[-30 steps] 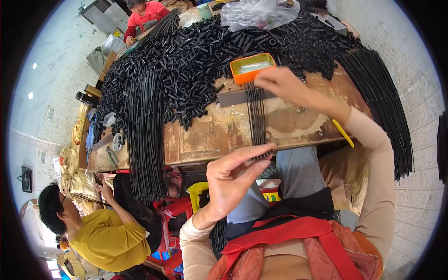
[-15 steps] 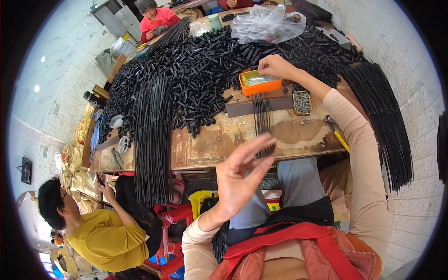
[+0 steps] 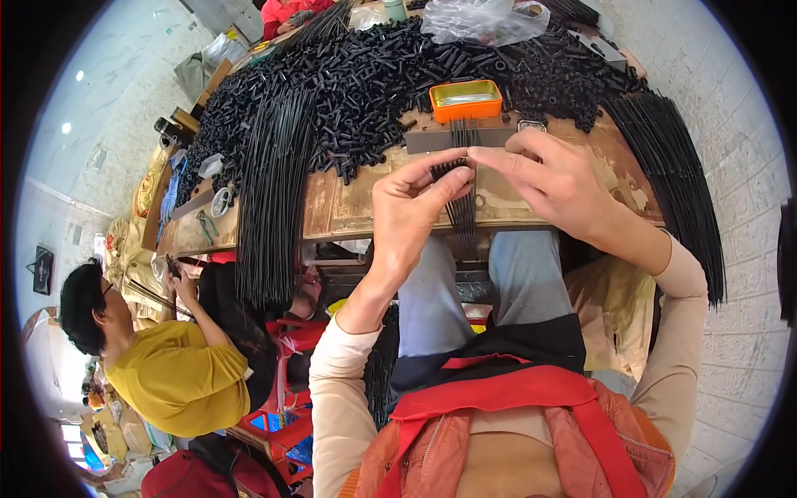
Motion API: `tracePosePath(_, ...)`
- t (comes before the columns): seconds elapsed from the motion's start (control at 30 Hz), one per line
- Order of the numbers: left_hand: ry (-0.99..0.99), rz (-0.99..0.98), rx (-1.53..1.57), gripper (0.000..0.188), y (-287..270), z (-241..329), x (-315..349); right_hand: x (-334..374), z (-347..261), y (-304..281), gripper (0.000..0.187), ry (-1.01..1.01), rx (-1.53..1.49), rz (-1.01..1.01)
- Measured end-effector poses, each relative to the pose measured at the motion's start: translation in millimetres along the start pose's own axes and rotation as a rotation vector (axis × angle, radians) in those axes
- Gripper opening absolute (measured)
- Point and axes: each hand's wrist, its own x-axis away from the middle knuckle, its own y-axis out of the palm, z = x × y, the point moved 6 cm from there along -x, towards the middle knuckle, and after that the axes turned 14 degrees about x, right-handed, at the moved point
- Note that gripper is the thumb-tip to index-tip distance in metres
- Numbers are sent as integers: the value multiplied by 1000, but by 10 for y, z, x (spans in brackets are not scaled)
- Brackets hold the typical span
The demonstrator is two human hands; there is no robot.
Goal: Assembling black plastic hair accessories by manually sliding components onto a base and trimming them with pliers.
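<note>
Over the table's near edge, my left hand (image 3: 403, 207) pinches a short black ribbed part (image 3: 448, 168) between thumb and fingers. My right hand (image 3: 560, 178) is closed in a pinch, its fingertips touching or almost touching that part; anything between them is too small to make out. Just beneath both hands lies a row of thin black rods (image 3: 462, 217), running toward me over the edge. Beyond them stands an orange tin (image 3: 467, 110) with thin silvery pieces inside. A flat grey bar (image 3: 423, 142) crosses under the rods' far ends.
A broad heap of short black tubes (image 3: 357, 91) covers the far table (image 3: 332, 199). Long black rod bundles hang over the edge at left (image 3: 270, 199) and right (image 3: 672, 183). Clear plastic bags (image 3: 481, 21) lie behind. A co-worker in yellow (image 3: 178, 378) sits at left; another person in red is far back.
My right hand has come back from the orange tin to meet my left. The left hand has risen in view, still with the black part. The whole view has tilted downward.
</note>
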Motion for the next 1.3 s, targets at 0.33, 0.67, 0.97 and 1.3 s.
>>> tracePosePath(0.33, 34, 8, 8, 20, -12, 50, 1, 25, -45, 64, 58, 20, -37, -25)
tracePosePath(0.67, 38, -30, -23, 19, 7, 40, 6, -68, -55, -63, 47, -180, 86, 69)
tracePosePath(0.97, 19, -51, 16, 17, -1, 48, 12, -82, -26, 0, 39, -180, 15, 57)
tracePosePath(1.3, -39, -90, -13, 22, -3, -21, -4, -130, -124, -86, 39, -242, 76, 125)
